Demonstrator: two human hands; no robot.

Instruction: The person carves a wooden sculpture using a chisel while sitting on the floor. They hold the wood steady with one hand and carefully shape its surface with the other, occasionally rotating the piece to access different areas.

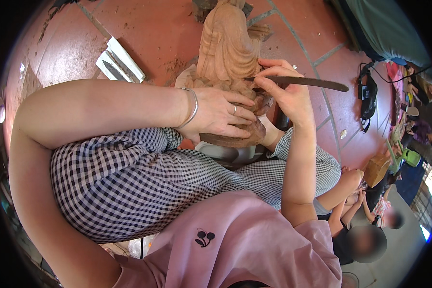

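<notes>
A reddish-brown statue point(228, 45) with draped folds stands in front of me on a rough, knobbly base point(237, 139). I cannot tell whether it is clay or wood. My left hand point(221, 113), with a ring and a silver bangle, lies across the base, its fingers spread and stretched out over the surface. Pinched between the fingers of my right hand point(285, 91) is a long, slim, dark sculpting tool point(317, 82). Its tip meets the lower folds just above the base, and its blunt end points right. My fingers hide part of the base.
On the reddish tiled floor point(158, 29) lie crumbs and a white open case point(120, 62) with a dark blade-like piece. A black strap bag point(367, 96) lies to the right. Other people sit at the lower right near a cardboard box point(377, 169) and a green plastic item point(411, 157).
</notes>
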